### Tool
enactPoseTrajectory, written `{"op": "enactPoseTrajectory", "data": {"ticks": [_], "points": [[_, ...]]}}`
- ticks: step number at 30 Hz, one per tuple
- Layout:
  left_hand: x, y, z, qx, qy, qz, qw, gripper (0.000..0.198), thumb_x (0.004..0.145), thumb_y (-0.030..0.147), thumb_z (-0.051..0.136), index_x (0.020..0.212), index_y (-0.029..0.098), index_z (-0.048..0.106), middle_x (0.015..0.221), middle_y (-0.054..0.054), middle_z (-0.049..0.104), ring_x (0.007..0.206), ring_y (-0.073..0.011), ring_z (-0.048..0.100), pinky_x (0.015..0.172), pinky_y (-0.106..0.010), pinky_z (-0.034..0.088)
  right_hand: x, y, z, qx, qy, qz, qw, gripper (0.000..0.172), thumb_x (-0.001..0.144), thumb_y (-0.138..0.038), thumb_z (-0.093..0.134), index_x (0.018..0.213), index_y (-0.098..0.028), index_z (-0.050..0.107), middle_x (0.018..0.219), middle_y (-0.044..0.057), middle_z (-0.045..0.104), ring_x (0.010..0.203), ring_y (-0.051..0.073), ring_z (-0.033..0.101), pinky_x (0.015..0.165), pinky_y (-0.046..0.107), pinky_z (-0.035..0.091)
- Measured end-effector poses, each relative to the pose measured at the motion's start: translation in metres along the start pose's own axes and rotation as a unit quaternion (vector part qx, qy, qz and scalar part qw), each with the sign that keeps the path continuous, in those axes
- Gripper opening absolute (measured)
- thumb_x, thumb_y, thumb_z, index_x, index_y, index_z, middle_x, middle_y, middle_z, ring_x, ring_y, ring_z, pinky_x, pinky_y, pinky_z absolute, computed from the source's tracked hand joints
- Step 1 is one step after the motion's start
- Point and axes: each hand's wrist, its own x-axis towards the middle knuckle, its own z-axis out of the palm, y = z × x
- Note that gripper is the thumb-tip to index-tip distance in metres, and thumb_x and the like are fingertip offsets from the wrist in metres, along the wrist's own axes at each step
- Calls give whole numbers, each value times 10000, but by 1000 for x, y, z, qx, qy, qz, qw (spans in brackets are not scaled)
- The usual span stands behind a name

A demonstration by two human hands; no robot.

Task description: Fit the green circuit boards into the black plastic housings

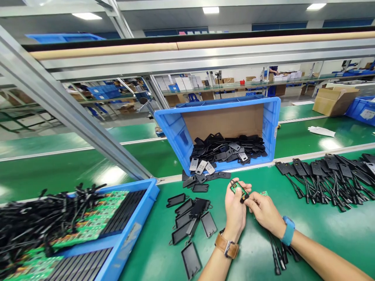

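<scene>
My left hand (236, 208), with a brown strap on its wrist, holds a small green circuit board (238, 191) seated in a black plastic case. The thumb lies on top of the board. My right hand (266, 212), wearing a teal watch, is closed at the lower end of the same board, its fingertips pinching there; what lies under them is partly hidden. Beneath the right hand, black cables (277, 253) and a green board edge (264, 193) rest on the table. Several open black case halves (190, 259) lie left of my hands.
A tipped blue bin (277, 128) holds black and grey covers ahead. On the left a blue tray (133, 230) carries circuit boards with black cables. Cased units with cables (318, 169) lie at right. A metal frame post (88, 113) slants across the left; a white glove (321, 131) lies beyond.
</scene>
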Motion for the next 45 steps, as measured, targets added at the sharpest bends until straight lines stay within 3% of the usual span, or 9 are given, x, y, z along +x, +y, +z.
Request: {"op": "enactPoseTrajectory", "data": {"ticks": [6,13,19,29,36,45], "points": [[-2,-5,2,28,28,58,998,337,835,353,718,1105,226,561,925,-19,613,890,-162,628,851,-304,500,-3,-5,0,-47,18,9,999,287,988,-353,477,747,-209,537,657,-12,605,592,145,511,604,251,317],[-5,-5,3,62,12,94,994,342,844,384,701,1106,217,559,917,-25,613,867,-166,633,856,-320,505,3,-4,-4,18,-21,55,998,363,960,-413,496,665,-202,506,571,-25,542,535,130,464,549,241,306],[-6,-5,4,52,5,62,997,375,836,396,708,1123,218,546,902,-21,625,867,-172,656,890,-346,509,6,-1,-4,58,-31,89,994,356,929,-394,532,634,-205,474,533,-34,506,494,119,433,502,234,287],[-8,3,7,41,-16,1,999,462,807,382,735,1171,210,508,995,-71,684,1095,-290,663,903,-413,527,5,-1,-3,181,-48,72,980,255,953,-385,530,781,-198,509,657,-32,552,565,114,459,542,228,341],[-9,0,7,34,-35,-12,999,428,844,363,696,1191,209,499,1016,-84,704,1082,-278,668,906,-408,518,5,3,-1,200,-17,35,979,299,943,-422,548,760,-193,490,624,-48,485,566,108,408,543,236,311],[-7,-1,6,41,-54,-24,997,377,888,376,635,1188,189,506,1011,-108,721,1072,-275,666,933,-426,494,5,0,-3,221,-30,83,971,350,916,-513,561,788,-192,503,575,-49,508,486,94,424,480,222,329]]}}
